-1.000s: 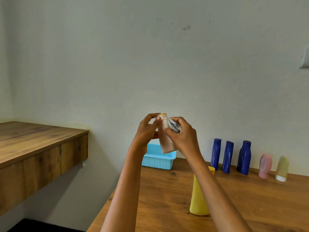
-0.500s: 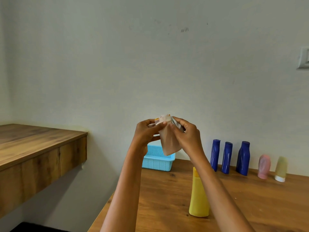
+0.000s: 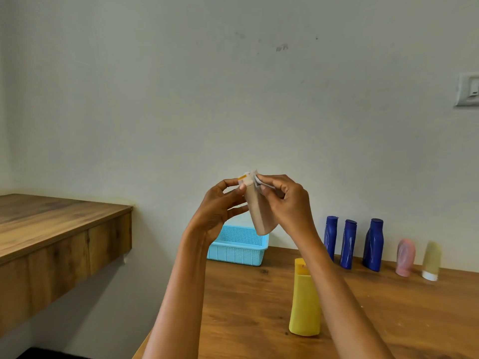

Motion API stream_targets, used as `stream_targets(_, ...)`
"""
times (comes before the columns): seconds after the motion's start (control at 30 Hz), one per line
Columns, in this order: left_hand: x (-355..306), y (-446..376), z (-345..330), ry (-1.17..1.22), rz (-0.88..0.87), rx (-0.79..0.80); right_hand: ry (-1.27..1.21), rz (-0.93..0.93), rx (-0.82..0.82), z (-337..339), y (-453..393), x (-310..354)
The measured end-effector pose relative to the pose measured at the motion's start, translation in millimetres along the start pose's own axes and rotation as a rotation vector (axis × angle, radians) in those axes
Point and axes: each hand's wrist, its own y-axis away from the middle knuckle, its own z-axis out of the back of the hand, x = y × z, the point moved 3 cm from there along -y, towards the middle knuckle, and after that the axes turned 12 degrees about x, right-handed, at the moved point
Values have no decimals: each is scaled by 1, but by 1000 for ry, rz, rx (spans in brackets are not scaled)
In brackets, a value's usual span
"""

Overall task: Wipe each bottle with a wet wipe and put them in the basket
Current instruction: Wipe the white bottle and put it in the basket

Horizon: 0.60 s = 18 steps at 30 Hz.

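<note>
Held up before the wall at about the frame's centre: a beige bottle [image 3: 260, 213], tilted, cap end up toward eleven o'clock, base down toward five; gripped near the neck by the left hand [image 3: 217, 211], fingers curled round it, thumb on the near side; pressed at the cap by a white wet wipe [image 3: 259, 182], pinched between thumb and curled fingers of the right hand [image 3: 287, 203]; wipe bunched, touching the bottle's top.

Below, at six o'clock from the held bottle, a light blue basket [image 3: 237, 251] with perforated walls, resting at the far left corner of the wooden table [image 3: 259, 320], against the wall; contents not visible from here.

At five o'clock from the hands, a yellow bottle [image 3: 304, 304] standing upright on the table, partly crossed by the right forearm.

At three to four o'clock, along the wall: three dark blue bottles [image 3: 347, 244] upright in a row, near each other but apart; then a pink bottle [image 3: 405, 257] and a pale yellow bottle [image 3: 431, 260] with a white cap down, standing on it.

At nine o'clock, a separate wooden counter [image 3: 57, 224], higher than the table; at two o'clock on the wall, a white switch plate [image 3: 467, 90].
</note>
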Motion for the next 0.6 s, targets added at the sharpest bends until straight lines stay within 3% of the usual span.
stream_targets(0.4, -1, 4, 0, -63, 16, 104, -189, -16, 77, 0, 0, 4)
stream_targets(0.6, -1, 5, -1, -187, 65, -10, -292, -50, 125, -1, 0, 6)
